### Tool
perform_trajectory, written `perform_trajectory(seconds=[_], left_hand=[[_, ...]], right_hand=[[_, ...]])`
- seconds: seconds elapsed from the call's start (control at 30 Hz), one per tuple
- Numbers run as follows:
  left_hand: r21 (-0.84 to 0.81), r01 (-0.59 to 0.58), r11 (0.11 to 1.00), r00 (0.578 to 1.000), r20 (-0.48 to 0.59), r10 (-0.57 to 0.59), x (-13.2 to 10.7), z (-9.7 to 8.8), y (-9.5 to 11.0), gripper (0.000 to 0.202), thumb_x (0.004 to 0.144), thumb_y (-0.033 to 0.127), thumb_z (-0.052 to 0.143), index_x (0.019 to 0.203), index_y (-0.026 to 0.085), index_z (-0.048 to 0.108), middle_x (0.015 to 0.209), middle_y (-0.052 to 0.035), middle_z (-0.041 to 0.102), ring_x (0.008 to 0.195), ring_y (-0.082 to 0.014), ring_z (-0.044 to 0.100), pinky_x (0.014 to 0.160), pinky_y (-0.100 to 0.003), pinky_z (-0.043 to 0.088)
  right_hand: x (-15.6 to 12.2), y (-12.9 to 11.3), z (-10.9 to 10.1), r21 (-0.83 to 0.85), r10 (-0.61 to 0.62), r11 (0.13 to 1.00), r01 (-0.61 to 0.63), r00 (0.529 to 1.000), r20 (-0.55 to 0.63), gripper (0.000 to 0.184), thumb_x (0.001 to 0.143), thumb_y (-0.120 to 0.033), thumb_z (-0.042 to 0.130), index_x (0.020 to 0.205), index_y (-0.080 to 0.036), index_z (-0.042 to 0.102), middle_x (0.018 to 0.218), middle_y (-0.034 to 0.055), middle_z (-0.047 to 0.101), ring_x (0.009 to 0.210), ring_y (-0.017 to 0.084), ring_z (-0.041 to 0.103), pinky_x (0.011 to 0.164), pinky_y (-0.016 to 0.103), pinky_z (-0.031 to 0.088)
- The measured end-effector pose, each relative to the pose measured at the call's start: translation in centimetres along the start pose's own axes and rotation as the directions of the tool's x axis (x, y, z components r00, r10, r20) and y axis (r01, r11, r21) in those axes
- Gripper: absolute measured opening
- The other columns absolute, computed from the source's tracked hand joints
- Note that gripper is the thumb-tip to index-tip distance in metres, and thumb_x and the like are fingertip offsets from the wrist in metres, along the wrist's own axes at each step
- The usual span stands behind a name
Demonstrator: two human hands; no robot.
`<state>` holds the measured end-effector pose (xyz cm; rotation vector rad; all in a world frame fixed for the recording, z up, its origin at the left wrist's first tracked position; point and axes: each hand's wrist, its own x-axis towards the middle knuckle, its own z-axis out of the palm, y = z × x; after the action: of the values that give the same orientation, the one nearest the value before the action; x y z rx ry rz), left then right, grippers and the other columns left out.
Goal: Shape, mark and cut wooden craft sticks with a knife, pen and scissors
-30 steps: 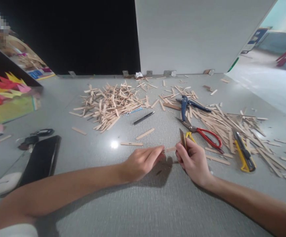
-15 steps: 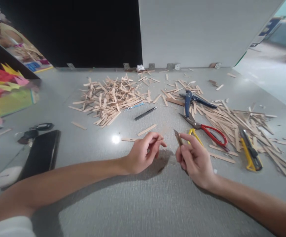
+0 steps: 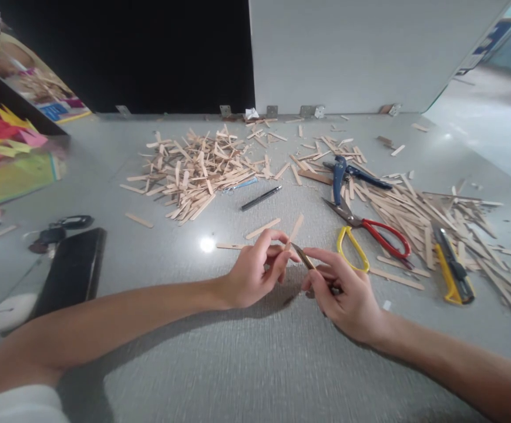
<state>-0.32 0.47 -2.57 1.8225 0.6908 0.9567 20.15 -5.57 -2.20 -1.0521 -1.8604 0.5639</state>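
Note:
My left hand point(image 3: 259, 270) pinches a short wooden stick point(image 3: 295, 229) that points up and away from the table. My right hand point(image 3: 341, 294) grips a utility knife blade point(image 3: 305, 257), its tip angled left against the base of that stick. Both hands hover just above the grey table point(image 3: 255, 352) near its middle. Two loose sticks point(image 3: 262, 229) lie just beyond my left fingers.
A heap of cut sticks point(image 3: 198, 170) lies at the back, a longer pile point(image 3: 432, 217) to the right. Red-and-yellow scissors point(image 3: 370, 235), blue pliers point(image 3: 339, 176), a yellow cutter point(image 3: 451, 267), a black pen point(image 3: 261, 198). A phone point(image 3: 73, 273), keys point(image 3: 59, 229) and coloured paper point(image 3: 9, 164) sit left.
My left hand lifted the stick off the table and tilted it upright. My right hand swung the blade from upright down to the left until it met the stick.

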Motion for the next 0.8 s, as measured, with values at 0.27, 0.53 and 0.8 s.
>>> perform_trajectory(seconds=[0.27,0.53,0.8], left_hand=[[0.085,-0.146,0.986,0.984,-0.086,0.154,0.3,-0.1,0.2,0.010,0.112,0.029,0.054,0.106,0.022,0.051,0.075,0.0017,0.069,0.058,-0.0106,0.068,0.055,-0.019,0.055],[0.253,-0.224,0.941,0.922,-0.258,0.289,0.4,0.0,0.0,0.008,0.103,0.014,0.062,0.098,0.020,0.060,0.079,0.0016,0.067,0.064,-0.0089,0.063,0.061,-0.017,0.055],[-0.170,0.122,0.978,0.991,-0.041,-0.131,1.1,-0.6,0.6,0.013,0.099,0.027,0.070,0.101,0.018,0.060,0.087,-0.0038,0.075,0.058,-0.0091,0.063,0.055,-0.020,0.056]], right_hand=[[0.2,-0.3,-0.2,0.022,0.024,0.999,-0.025,0.999,0.030,0.033,0.104,-0.009,0.046,0.134,-0.022,0.051,0.069,-0.0057,0.070,0.053,0.009,0.064,0.054,0.017,0.052],[1.0,-0.4,-0.6,0.073,0.280,0.956,-0.284,0.958,0.061,0.012,0.106,-0.025,0.046,0.102,-0.021,0.056,0.053,-0.0116,0.042,0.042,0.010,0.037,0.040,0.022,0.029],[1.5,-0.5,-0.8,0.089,0.317,0.943,-0.321,0.947,0.060,0.018,0.102,-0.030,0.050,0.093,-0.020,0.062,0.055,-0.0083,0.044,0.046,0.010,0.039,0.045,0.024,0.030]])
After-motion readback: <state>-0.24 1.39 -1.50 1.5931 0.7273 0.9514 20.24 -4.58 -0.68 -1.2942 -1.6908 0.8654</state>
